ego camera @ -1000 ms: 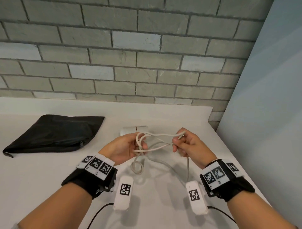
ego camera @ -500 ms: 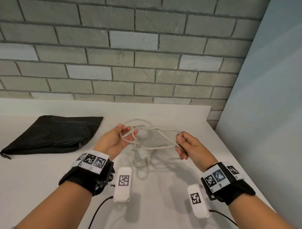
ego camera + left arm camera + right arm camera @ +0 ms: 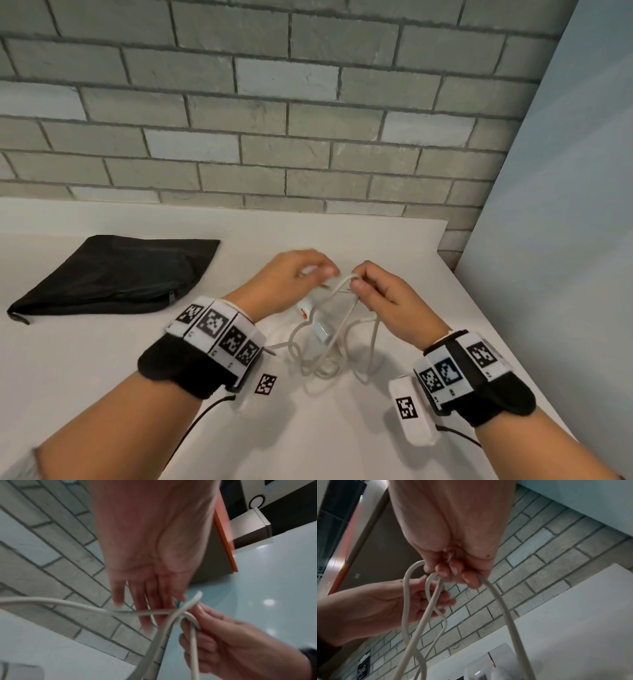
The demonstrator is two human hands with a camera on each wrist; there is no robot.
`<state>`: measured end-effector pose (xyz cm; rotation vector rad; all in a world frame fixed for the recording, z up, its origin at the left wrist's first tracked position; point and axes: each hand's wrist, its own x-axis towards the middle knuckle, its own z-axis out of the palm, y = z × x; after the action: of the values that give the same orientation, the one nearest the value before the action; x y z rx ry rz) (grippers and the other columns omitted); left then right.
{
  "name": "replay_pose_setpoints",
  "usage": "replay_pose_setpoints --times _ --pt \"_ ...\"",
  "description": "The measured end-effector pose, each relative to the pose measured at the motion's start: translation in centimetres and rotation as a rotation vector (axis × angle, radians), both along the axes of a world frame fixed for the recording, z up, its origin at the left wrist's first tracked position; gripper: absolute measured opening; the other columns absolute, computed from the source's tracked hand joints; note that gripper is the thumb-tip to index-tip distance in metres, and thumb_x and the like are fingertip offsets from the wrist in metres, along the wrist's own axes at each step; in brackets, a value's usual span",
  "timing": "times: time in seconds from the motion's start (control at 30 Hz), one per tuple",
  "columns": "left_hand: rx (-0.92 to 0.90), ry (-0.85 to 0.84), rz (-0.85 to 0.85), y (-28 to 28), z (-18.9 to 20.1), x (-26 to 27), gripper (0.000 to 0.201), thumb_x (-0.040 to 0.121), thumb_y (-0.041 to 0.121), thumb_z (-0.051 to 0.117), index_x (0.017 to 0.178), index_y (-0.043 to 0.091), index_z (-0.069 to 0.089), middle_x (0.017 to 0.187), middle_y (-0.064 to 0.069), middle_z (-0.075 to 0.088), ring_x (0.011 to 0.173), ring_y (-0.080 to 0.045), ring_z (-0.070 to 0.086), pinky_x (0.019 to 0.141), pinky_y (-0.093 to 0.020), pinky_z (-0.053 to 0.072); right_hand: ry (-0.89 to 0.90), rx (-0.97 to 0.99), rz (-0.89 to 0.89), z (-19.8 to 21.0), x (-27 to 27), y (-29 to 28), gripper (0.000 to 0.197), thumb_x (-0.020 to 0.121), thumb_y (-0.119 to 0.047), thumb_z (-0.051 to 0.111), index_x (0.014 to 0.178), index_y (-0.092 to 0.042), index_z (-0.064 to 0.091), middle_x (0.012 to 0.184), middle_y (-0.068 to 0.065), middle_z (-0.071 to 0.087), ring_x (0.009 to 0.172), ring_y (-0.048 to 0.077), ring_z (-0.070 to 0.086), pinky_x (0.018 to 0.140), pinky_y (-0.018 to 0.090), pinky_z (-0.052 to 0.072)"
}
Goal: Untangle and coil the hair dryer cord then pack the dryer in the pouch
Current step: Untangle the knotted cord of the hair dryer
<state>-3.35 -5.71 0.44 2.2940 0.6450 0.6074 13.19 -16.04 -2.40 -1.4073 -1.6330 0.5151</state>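
The white hair dryer cord [image 3: 325,363] hangs in tangled loops from both hands down onto the white table [image 3: 102,377]. My right hand [image 3: 356,284] grips a bend of the cord [image 3: 498,601] in curled fingers, as the right wrist view shows. Close beside it, my left hand [image 3: 322,274] pinches a crossing strand [image 3: 68,604] at its blurred fingertips. Part of the white hair dryer [image 3: 306,304] shows under the hands, and its glossy body [image 3: 488,666] lies on the table below. The black pouch [image 3: 113,270] lies flat at the left, zip partly open.
A grey brick wall [image 3: 308,137] rises behind the table. A pale blue panel [image 3: 565,240] closes off the right side, close to the table's right edge. Thin black cables [image 3: 198,421] run from both wrist units toward me.
My hands, earlier apart with the cord stretched between them, have come together above the dryer. More cord now hangs slack in loops on the table.
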Motion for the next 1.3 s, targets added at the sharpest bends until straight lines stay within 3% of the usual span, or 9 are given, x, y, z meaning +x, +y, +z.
replay_pose_setpoints --times 0.13,0.47,0.57,0.67,0.77,0.93,1.03,1.13,1.3 --pt "-0.144 0.135 -0.091 -0.8 0.3 0.8 0.030 0.090 0.033 0.052 0.062 0.024 0.060 0.060 -0.003 0.052 0.060 -0.015 0.050 0.068 -0.030 0.043 0.031 -0.016 -0.014 0.2 -0.2 0.1 0.014 0.093 -0.018 0.042 0.081 -0.022 0.048 0.058 -0.006 0.042 0.053 0.011 0.039 0.054 0.021 0.036" --pt "-0.652 -0.874 0.519 5.2 0.6 -5.5 0.035 0.096 0.030 0.041 0.065 0.017 0.050 0.040 0.010 0.045 0.043 -0.006 0.044 0.053 -0.023 0.055 0.358 -0.172 -0.205 -3.2 3.6 -1.8 0.020 0.096 -0.017 0.040 0.077 -0.014 0.045 0.055 0.005 0.040 0.039 0.013 0.037 0.043 0.021 0.036" --pt "-0.524 -0.685 0.587 5.1 0.4 -6.5 0.035 0.094 0.025 0.045 0.061 0.013 0.051 0.045 0.003 0.048 0.047 -0.012 0.045 0.055 -0.025 0.055 0.295 -0.131 -0.279 -3.1 3.8 -1.7 0.019 0.095 -0.016 0.041 0.077 -0.015 0.045 0.058 0.002 0.040 0.043 0.010 0.037 0.046 0.017 0.035" --pt "-0.094 -0.054 0.612 3.7 -0.2 -5.9 0.032 0.090 0.024 0.051 0.067 0.002 0.060 0.069 -0.011 0.055 0.066 -0.028 0.054 0.063 -0.031 0.046 0.284 -0.061 -0.244 -2.4 3.5 -1.2 0.018 0.095 -0.016 0.043 0.077 -0.015 0.045 0.057 -0.004 0.036 0.048 0.009 0.030 0.047 0.019 0.028" --pt "0.243 0.406 0.590 1.5 -0.8 -3.7 0.046 0.088 0.031 0.054 0.113 -0.006 0.051 0.124 -0.021 0.044 0.110 -0.037 0.048 0.091 -0.041 0.040 0.169 -0.036 -0.208 -1.8 2.7 -0.5 0.016 0.094 -0.016 0.045 0.078 -0.015 0.045 0.049 -0.015 0.042 0.046 0.001 0.034 0.050 0.012 0.030" --pt "0.540 0.568 0.295 -1.9 -1.1 0.2 0.078 0.086 0.046 0.052 0.145 0.019 0.010 0.156 -0.007 0.008 0.142 -0.030 0.012 0.113 -0.050 0.018 0.047 0.014 -0.153 -1.0 0.8 0.1 0.014 0.092 -0.018 0.048 0.078 -0.018 0.047 0.058 -0.005 0.037 0.053 0.006 0.029 0.052 0.015 0.029" --pt "0.239 0.444 -0.073 -2.3 -1.5 1.4 0.027 0.092 0.035 0.045 0.111 0.017 0.052 0.108 -0.006 0.061 0.107 -0.025 0.055 0.092 -0.035 0.042 0.066 0.025 -0.109 -0.8 0.2 -0.1 0.014 0.093 -0.018 0.047 0.079 -0.019 0.047 0.059 -0.003 0.038 0.053 0.007 0.032 0.053 0.016 0.031" --pt "0.109 0.152 0.019 -1.2 -1.5 0.6 0.030 0.094 0.027 0.043 0.065 0.023 0.045 0.059 0.007 0.047 0.057 -0.013 0.048 0.058 -0.017 0.036 0.055 0.011 -0.177 -1.2 0.8 -0.5 0.015 0.095 -0.019 0.042 0.080 -0.018 0.047 0.062 0.000 0.047 0.055 0.009 0.041 0.056 0.018 0.037" --pt "0.020 -0.217 0.288 0.7 0.3 -2.4 0.036 0.095 0.024 0.041 0.060 0.019 0.042 0.052 0.000 0.042 0.050 -0.015 0.044 0.048 -0.014 0.035 -0.142 -0.096 -0.432 -2.2 3.1 -0.9 0.026 0.096 -0.021 0.039 0.082 -0.010 0.058 0.085 0.008 0.050 0.073 0.018 0.050 0.069 0.020 0.034"
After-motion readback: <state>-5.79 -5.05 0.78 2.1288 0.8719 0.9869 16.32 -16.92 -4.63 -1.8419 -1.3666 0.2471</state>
